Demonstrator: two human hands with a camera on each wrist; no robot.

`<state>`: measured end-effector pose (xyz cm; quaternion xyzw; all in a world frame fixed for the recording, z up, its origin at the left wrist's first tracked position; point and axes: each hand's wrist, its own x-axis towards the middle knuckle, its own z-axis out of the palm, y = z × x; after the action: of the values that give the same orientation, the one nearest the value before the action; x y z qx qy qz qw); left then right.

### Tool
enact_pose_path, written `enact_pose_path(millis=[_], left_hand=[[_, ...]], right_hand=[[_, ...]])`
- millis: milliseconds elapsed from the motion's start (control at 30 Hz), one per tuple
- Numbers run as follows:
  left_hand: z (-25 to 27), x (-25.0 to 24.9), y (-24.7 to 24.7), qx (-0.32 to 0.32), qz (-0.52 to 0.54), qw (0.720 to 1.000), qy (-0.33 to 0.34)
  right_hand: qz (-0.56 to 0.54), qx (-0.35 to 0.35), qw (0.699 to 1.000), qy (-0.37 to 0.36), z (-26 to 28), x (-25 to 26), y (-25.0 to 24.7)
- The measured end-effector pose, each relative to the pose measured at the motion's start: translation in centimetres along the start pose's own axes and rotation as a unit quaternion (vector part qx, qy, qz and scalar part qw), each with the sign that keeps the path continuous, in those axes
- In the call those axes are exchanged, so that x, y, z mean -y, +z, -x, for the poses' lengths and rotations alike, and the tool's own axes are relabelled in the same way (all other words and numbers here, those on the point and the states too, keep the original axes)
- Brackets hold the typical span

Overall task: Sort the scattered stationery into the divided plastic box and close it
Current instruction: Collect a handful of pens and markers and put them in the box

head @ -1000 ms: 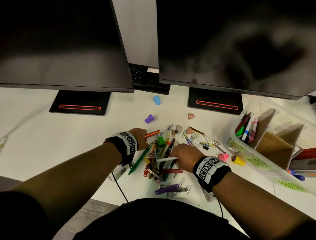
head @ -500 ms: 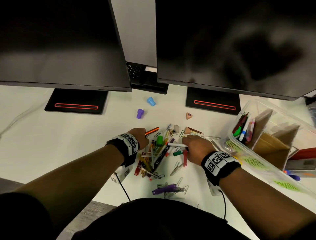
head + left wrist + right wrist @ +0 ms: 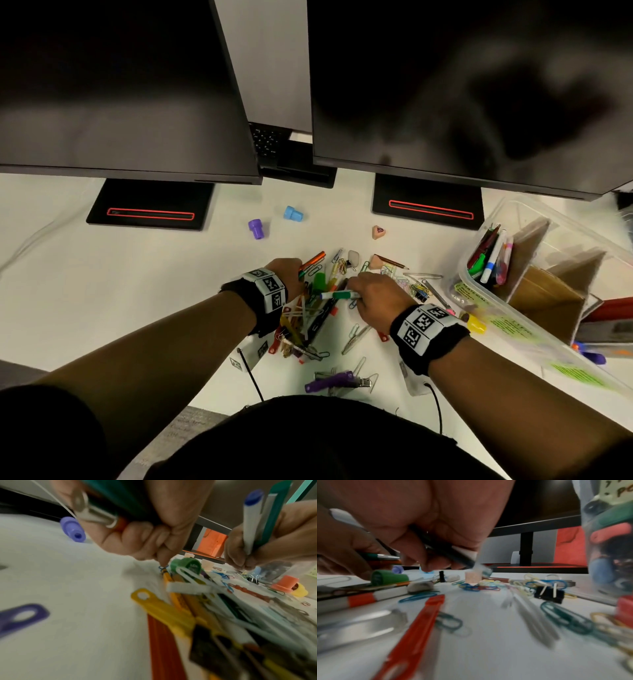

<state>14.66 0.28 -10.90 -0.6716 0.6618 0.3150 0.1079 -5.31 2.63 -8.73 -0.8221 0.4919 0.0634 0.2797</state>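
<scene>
A heap of pens, pencils and clips [image 3: 308, 318] lies on the white desk [image 3: 137, 291]. My left hand [image 3: 296, 274] hovers over its far left end and grips an orange pen [image 3: 312, 261] and a green pen; in the left wrist view its fingertips [image 3: 162, 559] touch the end of a yellow pencil [image 3: 167, 576]. My right hand [image 3: 358, 291] is just right of the heap and grips a bundle of a white marker [image 3: 337, 295] and green pens [image 3: 272, 520]. The clear divided box [image 3: 472, 287] stands open to the right, with several markers [image 3: 489, 257] in its nearest compartment.
Two dark monitors on black stands [image 3: 150, 209] hang over the back of the desk. A purple cap [image 3: 256, 229], a blue cap [image 3: 293, 213] and a heart eraser [image 3: 378, 232] lie behind the heap. Binder clips [image 3: 419, 291], a yellow cap [image 3: 476, 323] and a purple clip [image 3: 334, 378] lie nearby.
My right hand has lifted a white marker out of the heap and now holds it with green pens. The long green pen that lay beside my left wrist is off the desk.
</scene>
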Motion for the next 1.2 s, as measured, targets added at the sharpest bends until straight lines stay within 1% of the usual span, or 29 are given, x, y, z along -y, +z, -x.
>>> enact_pose_path(millis=[100, 233, 300, 500, 633, 733, 833, 1000, 1200], left_hand=[[-0.1, -0.1, 0.3, 0.023, -0.013, 1.000, -0.009], [-0.2, -0.5, 0.4, 0.020, -0.006, 1.000, -0.018], [-0.2, -0.7, 0.3, 0.021, -0.014, 1.000, -0.018], [0.1, -0.7, 0.2, 0.037, -0.025, 0.999, -0.020], [0.3, -0.9, 0.5, 0.029, -0.025, 0.999, -0.024], [0.4, -1.2, 0.5, 0.027, -0.026, 0.999, -0.031], [0.4, -1.3, 0.3, 0.025, -0.025, 0.999, -0.034], [0.4, -1.0, -0.1, 0.006, -0.014, 1.000, -0.027], [0.4, -0.7, -1.7, -0.031, 0.039, 0.998, -0.033]], right_hand=[[0.016, 0.025, 0.999, -0.027, -0.5, 0.9, 0.8], [0.079, 0.076, 0.993, -0.044, -1.4, 1.8, 1.8], [0.094, 0.091, 0.990, -0.046, -1.7, 2.0, 2.0], [0.104, 0.059, 0.992, -0.044, -1.6, 1.0, 1.8], [0.118, 0.060, 0.991, -0.035, -1.3, 0.4, 1.5], [0.115, 0.059, 0.990, -0.048, -1.3, 0.7, 1.6], [0.122, 0.079, 0.988, -0.060, -1.4, 1.3, 1.9], [0.127, 0.094, 0.986, -0.048, -1.6, 1.6, 1.9], [0.105, 0.064, 0.992, -0.018, -1.4, 0.5, 1.7]])
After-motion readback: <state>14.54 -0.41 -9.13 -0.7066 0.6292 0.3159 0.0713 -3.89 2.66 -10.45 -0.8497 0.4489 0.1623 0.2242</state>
